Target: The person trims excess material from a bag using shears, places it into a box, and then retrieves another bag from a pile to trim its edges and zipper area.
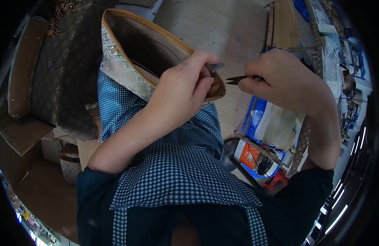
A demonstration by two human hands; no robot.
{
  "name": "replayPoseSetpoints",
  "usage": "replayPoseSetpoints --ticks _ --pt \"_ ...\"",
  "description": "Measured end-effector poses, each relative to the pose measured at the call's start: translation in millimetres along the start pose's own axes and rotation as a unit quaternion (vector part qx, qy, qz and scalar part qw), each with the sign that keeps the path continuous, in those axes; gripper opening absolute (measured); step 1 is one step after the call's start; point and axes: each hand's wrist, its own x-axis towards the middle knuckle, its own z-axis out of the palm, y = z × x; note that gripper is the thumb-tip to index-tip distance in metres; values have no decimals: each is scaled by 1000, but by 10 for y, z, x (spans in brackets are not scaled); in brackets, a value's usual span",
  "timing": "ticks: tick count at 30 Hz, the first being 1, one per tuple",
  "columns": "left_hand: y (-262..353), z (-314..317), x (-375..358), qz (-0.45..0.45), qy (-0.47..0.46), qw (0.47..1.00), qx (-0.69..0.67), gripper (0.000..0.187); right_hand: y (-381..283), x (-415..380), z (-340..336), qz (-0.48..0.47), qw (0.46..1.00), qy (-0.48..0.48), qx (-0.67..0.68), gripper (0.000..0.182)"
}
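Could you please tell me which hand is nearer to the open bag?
Left. The left hand is at the right end of the open bag; the right hand is farther right, apart from it, holding dark snips pointed towards it.

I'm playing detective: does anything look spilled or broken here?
Nothing clearly stands out. The bag gapes open, tilted on the lap, and the right hand holds small scissors pointing toward it, but neither looks damaged.

Room over the floor (pixel 238 24) between bag (pixel 124 74) and bench (pixel 301 149), pointed blades (pixel 235 79) in the way
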Motion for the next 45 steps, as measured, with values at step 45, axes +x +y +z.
replayPoseSetpoints --ticks 45 --pt "64 -140 -461 -115 -47 992 13 13 -583 684 1698 -20 414 292 862 9"
